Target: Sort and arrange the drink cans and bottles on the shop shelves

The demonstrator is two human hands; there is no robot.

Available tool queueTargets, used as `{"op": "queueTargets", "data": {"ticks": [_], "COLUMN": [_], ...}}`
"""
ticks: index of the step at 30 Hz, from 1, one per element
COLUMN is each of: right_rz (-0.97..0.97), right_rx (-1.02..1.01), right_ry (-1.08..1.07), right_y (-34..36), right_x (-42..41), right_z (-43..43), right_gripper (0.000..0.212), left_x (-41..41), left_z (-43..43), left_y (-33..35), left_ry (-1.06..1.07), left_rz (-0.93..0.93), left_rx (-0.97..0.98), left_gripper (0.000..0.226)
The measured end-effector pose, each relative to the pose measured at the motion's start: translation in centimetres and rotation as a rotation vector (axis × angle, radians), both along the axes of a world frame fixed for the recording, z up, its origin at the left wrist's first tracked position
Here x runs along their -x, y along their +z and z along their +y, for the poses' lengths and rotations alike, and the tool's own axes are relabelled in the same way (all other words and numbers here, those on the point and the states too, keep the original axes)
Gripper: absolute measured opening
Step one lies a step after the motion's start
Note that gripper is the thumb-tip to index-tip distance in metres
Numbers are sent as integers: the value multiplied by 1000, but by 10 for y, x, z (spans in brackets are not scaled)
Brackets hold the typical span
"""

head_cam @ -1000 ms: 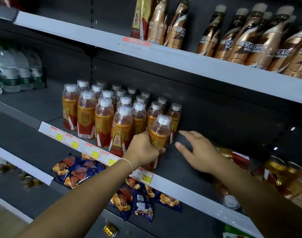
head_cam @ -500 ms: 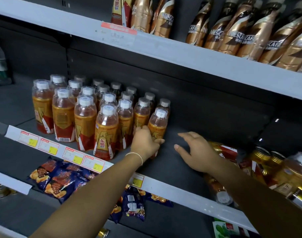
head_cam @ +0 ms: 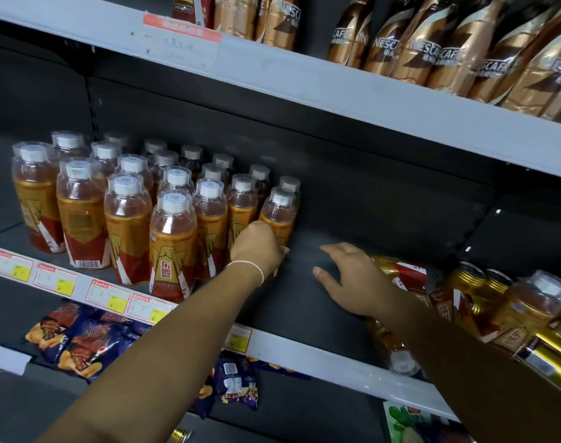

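Several orange energy-drink bottles [head_cam: 173, 244] with white caps stand in rows on the left of the dark middle shelf [head_cam: 307, 302]. My left hand [head_cam: 258, 247] grips the rightmost bottle [head_cam: 279, 212] low on its body, at the end of the group. My right hand [head_cam: 349, 279] hovers just above the bare shelf to the right, fingers loosely spread, holding nothing. Behind my right wrist lie toppled bottles [head_cam: 400, 276] of the same drink, and gold cans [head_cam: 474, 282] stand further right.
Brown coffee bottles [head_cam: 432, 49] line the upper shelf [head_cam: 336, 91]. Price tags [head_cam: 106, 297] run along the middle shelf's front rail. Snack packets [head_cam: 81, 340] lie on the shelf below. A capped bottle [head_cam: 537, 305] stands at the far right.
My left hand has pushed the rightmost bottle back and left, tight against the group. My right hand has stayed over the bare shelf. The camera has shifted to the right.
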State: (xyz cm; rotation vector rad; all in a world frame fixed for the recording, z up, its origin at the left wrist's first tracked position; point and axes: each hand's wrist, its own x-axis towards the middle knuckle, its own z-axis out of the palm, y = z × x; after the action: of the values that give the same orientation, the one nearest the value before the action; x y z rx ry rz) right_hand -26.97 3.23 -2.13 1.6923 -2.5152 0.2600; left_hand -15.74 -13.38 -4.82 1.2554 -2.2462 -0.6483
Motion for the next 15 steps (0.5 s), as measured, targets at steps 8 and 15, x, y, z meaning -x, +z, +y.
{"op": "queueTargets", "data": {"ticks": [8,15], "right_rz": [-5,22], "right_rx": [23,74], "right_ry": [-17,-3], "right_y": [8,27], "right_x": [13,28], "right_z": [26,65], "right_gripper": [59,58], "left_x": [1,-2], "left_z": [2,11], "left_y": [0,6], "left_ry": [13,30], "left_rz": [6,-43], "left_rx": [16,-18], "left_gripper": [47,37]}}
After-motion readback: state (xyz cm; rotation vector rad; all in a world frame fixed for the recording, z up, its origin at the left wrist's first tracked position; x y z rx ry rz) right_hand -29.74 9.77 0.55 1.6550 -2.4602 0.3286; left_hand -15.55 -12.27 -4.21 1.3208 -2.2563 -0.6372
